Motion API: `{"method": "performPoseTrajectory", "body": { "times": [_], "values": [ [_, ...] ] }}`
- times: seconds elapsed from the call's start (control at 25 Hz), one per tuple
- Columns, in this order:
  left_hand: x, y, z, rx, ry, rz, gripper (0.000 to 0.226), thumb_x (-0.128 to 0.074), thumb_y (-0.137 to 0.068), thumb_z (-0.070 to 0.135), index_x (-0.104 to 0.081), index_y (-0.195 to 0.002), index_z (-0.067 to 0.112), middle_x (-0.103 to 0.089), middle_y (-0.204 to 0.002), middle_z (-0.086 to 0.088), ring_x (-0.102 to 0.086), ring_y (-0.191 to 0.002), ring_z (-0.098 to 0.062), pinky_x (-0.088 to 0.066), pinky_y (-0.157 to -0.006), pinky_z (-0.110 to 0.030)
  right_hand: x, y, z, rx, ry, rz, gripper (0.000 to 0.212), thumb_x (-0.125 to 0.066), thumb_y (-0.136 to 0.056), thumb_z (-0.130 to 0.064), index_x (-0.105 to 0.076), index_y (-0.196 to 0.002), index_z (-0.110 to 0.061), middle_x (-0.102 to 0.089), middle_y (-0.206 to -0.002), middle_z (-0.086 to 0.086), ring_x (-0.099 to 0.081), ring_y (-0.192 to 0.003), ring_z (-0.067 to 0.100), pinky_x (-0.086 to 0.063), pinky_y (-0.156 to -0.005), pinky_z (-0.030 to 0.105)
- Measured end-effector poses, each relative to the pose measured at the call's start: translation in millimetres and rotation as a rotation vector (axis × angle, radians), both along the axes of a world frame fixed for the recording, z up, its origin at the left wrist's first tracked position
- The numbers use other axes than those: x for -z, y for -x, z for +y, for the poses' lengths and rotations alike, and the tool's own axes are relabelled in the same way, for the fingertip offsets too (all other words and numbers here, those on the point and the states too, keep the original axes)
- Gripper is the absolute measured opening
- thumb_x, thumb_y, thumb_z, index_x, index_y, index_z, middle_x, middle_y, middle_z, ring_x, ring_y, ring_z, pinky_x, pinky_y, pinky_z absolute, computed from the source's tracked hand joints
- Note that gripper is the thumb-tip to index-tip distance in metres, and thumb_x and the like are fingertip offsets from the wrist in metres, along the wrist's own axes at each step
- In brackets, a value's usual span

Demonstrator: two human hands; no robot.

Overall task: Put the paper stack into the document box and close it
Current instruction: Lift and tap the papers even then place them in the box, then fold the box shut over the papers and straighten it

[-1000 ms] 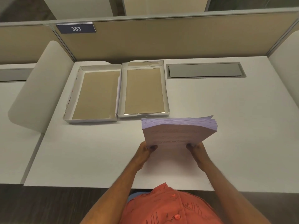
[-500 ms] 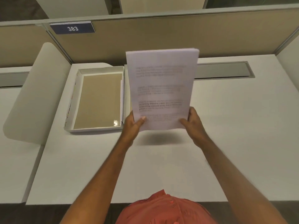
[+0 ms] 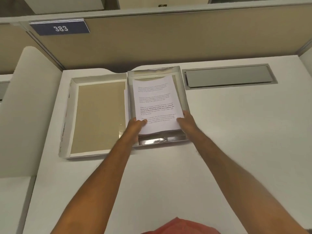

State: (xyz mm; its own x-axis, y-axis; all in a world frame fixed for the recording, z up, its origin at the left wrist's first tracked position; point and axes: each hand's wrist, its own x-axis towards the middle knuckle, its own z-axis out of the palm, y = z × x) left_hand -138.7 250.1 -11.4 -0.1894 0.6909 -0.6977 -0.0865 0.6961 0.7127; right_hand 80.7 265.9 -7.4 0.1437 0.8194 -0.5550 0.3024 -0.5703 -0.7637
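Observation:
The white document box lies open on the desk as two trays side by side. Its left half (image 3: 74, 119), with a brown cardboard floor, holds nothing. Its right half (image 3: 183, 92) holds the paper stack (image 3: 156, 102), printed side up and lying inside the walls, slightly skewed. My left hand (image 3: 135, 128) grips the stack's near left corner, thumb on top. My right hand (image 3: 187, 122) grips the near right corner. The stack's near edge looks raised a little above the tray floor.
A grey cable hatch (image 3: 229, 76) is set into the desk right of the box. A beige partition (image 3: 185, 39) with a blue "383" sign (image 3: 60, 28) stands behind. A white curved divider (image 3: 25, 107) borders the desk on the left.
The stack went from held low near the desk's front, to raised upright over the box, and now lies down inside the right half. Both hands moved forward with it.

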Motion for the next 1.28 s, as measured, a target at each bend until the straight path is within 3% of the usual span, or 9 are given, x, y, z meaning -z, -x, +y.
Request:
{"method": "performPoseTrajectory", "body": {
  "times": [0.12,0.32,0.48,0.56,0.68,0.76,0.84,1.08,1.28],
  "values": [
    [16,-3,6,0.036,-0.013,0.127,0.034,-0.065,-0.098,0.010,-0.063,-0.132,0.010,-0.070,-0.130,-0.008,-0.068,-0.102,-0.019,-0.053,-0.086,-0.029,17,3,-4,0.020,-0.013,-0.081,0.042,-0.049,-0.095,0.000,-0.058,-0.135,-0.007,-0.062,-0.127,0.005,-0.061,-0.100,0.015,-0.045,-0.068,0.013],
    [25,-18,3,0.026,-0.011,0.444,0.041,-0.068,-0.096,0.017,-0.050,-0.132,0.005,-0.064,-0.131,-0.011,-0.064,-0.116,-0.031,-0.050,-0.087,-0.032,30,10,-6,-0.030,-0.068,-0.249,0.040,-0.051,-0.095,-0.008,-0.059,-0.134,-0.006,-0.067,-0.129,0.008,-0.066,-0.118,0.029,-0.055,-0.098,0.036],
    [25,-29,-6,0.085,-0.120,0.621,0.060,-0.070,-0.093,0.005,-0.036,-0.142,0.010,-0.054,-0.138,-0.010,-0.058,-0.127,-0.029,-0.052,-0.096,-0.036,32,20,-11,-0.038,-0.157,-0.384,0.042,-0.055,-0.096,-0.004,-0.055,-0.138,-0.005,-0.061,-0.138,0.014,-0.057,-0.130,0.030,-0.036,-0.095,0.016],
    [21,-20,-14,0.147,-0.162,0.807,0.080,-0.070,-0.093,0.005,-0.022,-0.156,0.013,-0.046,-0.144,-0.016,-0.052,-0.128,-0.028,-0.051,-0.098,-0.040,28,37,-18,-0.106,-0.253,-0.414,0.053,-0.057,-0.097,-0.002,-0.046,-0.148,-0.005,-0.052,-0.147,0.015,-0.049,-0.138,0.029,-0.033,-0.101,0.016],
    [15,-23,-18,0.372,-0.167,1.009,0.070,-0.062,-0.099,0.012,-0.024,-0.159,0.011,-0.034,-0.151,-0.022,-0.043,-0.135,-0.034,-0.047,-0.106,-0.042,28,39,-22,-0.128,-0.321,-0.523,0.059,-0.057,-0.100,-0.004,-0.041,-0.156,-0.014,-0.044,-0.155,0.010,-0.045,-0.140,0.023,-0.035,-0.108,0.016],
    [12,-16,-14,0.447,-0.138,1.027,0.063,-0.057,-0.102,0.014,-0.028,-0.158,0.009,-0.026,-0.157,-0.023,-0.034,-0.144,-0.038,-0.040,-0.116,-0.044,31,43,-18,-0.115,-0.275,-0.521,0.047,-0.049,-0.105,-0.020,-0.049,-0.152,-0.022,-0.042,-0.156,0.004,-0.041,-0.142,0.019,-0.035,-0.111,0.011],
    [8,34,-18,0.377,-0.092,1.142,0.063,-0.056,-0.102,0.013,-0.027,-0.158,0.008,-0.020,-0.162,-0.023,-0.026,-0.149,-0.038,-0.033,-0.122,-0.044,29,93,-17,-0.302,-0.290,-0.487,0.046,-0.040,-0.107,-0.031,-0.050,-0.152,-0.028,-0.038,-0.160,0.002,-0.033,-0.146,0.020,-0.034,-0.120,0.030],
    [3,23,-13,0.528,-0.227,1.277,0.065,-0.067,-0.095,0.022,-0.038,-0.152,0.015,-0.039,-0.146,-0.011,-0.042,-0.130,-0.031,-0.038,-0.104,-0.039,23,88,-22,-0.400,-0.323,-0.793,0.056,-0.054,-0.102,-0.012,-0.040,-0.157,-0.011,-0.022,-0.172,0.016,-0.022,-0.159,0.036,-0.022,-0.130,0.044],
    [5,21,-58,0.213,-0.337,1.167,0.057,-0.071,-0.092,0.033,-0.049,-0.143,0.022,-0.046,-0.143,-0.008,-0.047,-0.128,-0.029,-0.043,-0.105,-0.047,6,82,-53,-0.388,-0.530,-0.600,0.051,-0.060,-0.098,-0.009,-0.050,-0.148,-0.004,-0.034,-0.165,0.021,-0.035,-0.150,0.040,-0.034,-0.122,0.050]
  ]
}}
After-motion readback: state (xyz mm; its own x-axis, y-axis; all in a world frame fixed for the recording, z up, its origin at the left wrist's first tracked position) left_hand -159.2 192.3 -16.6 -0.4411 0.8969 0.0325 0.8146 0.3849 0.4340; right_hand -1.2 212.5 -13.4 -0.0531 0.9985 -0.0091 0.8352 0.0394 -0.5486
